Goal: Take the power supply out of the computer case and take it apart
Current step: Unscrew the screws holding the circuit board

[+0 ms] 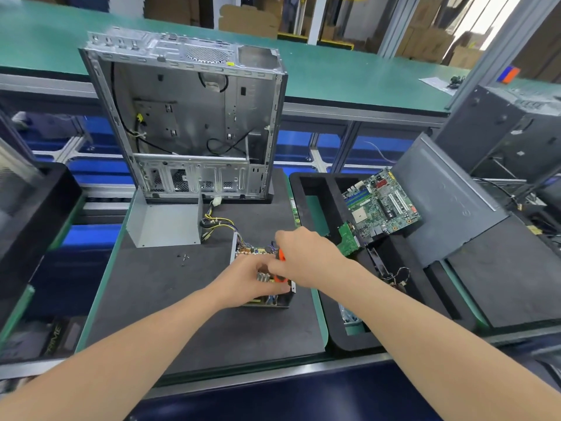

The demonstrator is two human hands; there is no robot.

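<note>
The open power supply (267, 299) lies on the dark mat, its circuit board bare inside the metal base. Its grey cover (165, 223) stands off to the left, and a bundle of coloured wires (217, 223) runs from the board toward it. My left hand (252, 276) rests on the power supply with curled fingers and holds it. My right hand (300, 253) grips an orange-handled screwdriver (280, 256) pointed down into the unit. The stripped computer case (194, 117) stands upright behind.
Loose screws (183, 258) lie on the mat (158, 299) left of the power supply. A black foam tray (321, 192) at right carries a motherboard (382, 202), a small green card (349, 241) and a dark side panel (449, 202). Another case (501, 129) stands far right.
</note>
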